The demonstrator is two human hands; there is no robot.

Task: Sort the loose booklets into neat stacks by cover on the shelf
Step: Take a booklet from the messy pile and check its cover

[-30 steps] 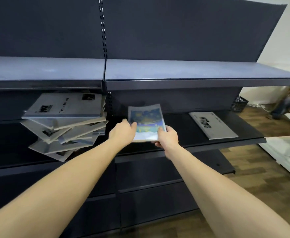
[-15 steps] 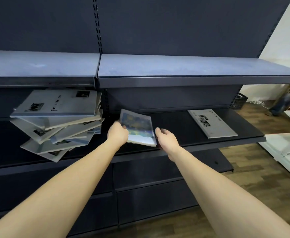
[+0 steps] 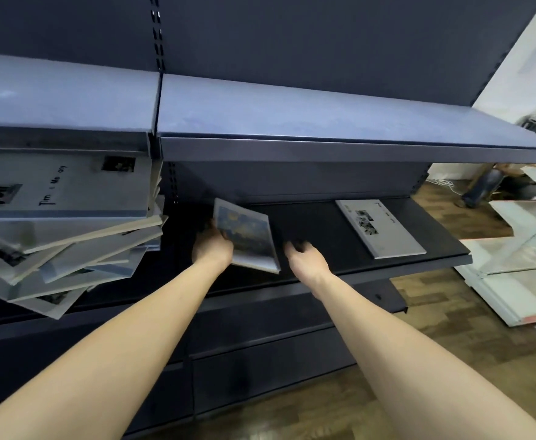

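While the left hand [image 3: 212,249] alone grips the blue booklet [image 3: 246,237] tilted above the shelf's [image 3: 355,265] left end, the right hand [image 3: 307,260] hovers loosely curled, empty; a one-sided hold could let it slip.

wooden floor [image 3: 450,328] at right, with white panels [image 3: 514,274] lying on it beside the shelving.

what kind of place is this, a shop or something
Probably a shop or stockroom: dark metal retail shelving with slotted uprights, booklets piled loosely on it, and white shelving parts lying on the wood floor.
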